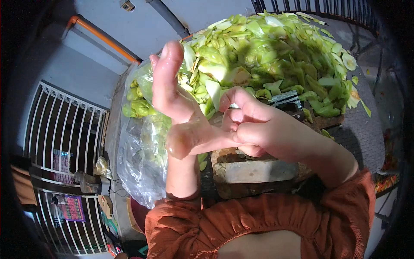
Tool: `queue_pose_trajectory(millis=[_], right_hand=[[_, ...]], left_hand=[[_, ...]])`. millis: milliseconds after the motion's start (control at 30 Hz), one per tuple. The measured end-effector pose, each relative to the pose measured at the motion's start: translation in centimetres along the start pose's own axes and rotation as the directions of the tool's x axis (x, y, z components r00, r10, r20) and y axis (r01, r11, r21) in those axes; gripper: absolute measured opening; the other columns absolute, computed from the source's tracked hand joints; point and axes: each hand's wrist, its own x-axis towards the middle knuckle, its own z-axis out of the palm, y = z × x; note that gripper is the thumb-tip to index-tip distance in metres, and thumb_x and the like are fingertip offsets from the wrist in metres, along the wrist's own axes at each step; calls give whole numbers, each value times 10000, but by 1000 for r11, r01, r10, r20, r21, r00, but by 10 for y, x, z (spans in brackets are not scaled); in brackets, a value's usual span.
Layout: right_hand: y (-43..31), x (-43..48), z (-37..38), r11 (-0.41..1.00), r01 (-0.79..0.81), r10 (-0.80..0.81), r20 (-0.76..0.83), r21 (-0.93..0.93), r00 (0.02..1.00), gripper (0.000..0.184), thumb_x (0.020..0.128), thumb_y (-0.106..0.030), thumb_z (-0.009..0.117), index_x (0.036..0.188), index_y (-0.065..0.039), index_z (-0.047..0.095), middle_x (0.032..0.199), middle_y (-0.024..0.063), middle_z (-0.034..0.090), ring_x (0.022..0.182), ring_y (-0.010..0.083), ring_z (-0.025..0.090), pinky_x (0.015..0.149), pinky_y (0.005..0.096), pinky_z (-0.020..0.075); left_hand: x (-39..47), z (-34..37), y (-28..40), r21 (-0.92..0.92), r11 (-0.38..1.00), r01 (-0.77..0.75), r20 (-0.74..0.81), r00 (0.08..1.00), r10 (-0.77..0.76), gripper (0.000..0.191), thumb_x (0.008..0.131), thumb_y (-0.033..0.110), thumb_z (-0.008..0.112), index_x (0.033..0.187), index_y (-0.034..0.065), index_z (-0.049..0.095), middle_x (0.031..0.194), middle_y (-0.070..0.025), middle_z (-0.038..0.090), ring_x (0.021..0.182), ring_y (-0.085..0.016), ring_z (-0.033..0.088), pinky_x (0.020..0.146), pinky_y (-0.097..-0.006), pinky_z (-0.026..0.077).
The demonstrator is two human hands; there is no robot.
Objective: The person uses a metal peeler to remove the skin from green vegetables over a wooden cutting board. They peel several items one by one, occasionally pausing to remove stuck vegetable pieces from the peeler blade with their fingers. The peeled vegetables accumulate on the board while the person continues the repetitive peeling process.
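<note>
My left hand (173, 90) points upward with the thumb raised; most of its other fingers are hidden. A thin, wet, translucent film (215, 137), apparently a glove, bulges around the base of this hand and stretches to the right. Its far end is pinched in the curled fingers of my right hand (250, 121). Beyond both hands rises a large heap of cut green vegetable pieces (275, 55). Just past my right wrist lies a dark tool with a shiny metal strip (284, 98), partly covered.
A clear plastic bag (140, 155) with green vegetables (139, 105) stands at the left. A pale worn block (255, 171) sits close before me. White barred windows (64, 129), an orange pipe (100, 37) and a dark railing (317, 6) are around.
</note>
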Motion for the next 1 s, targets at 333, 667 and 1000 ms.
queue_pose_trajectory(millis=[333,667,1000], right_hand=[[-6,-1,-1,1000,-3,3,37,20,999,451,855,-30,410,1299,-57,344,911,-1,431,571,50,322,491,210,276],[3,3,3,988,60,-66,-38,-140,997,443,820,-2,425,1253,-61,348,855,-6,456,587,48,349,508,211,289],[-10,0,0,997,-16,20,51,-80,998,420,796,28,418,1197,-77,353,873,-8,455,574,38,365,495,205,297]], left_hand=[[-3,9,4,143,989,30,-95,995,-16,1535,467,566,891,1463,350,-257,1519,-276,155,1363,-382,286,1106,-519,287],[0,8,0,60,998,13,-17,1000,-12,1474,542,479,894,1464,358,-250,1520,-262,167,1364,-383,287,1109,-524,279],[0,6,0,9,1000,-11,17,1000,11,1488,527,496,895,1471,336,-244,1519,-262,169,1365,-392,285,1108,-521,272]])
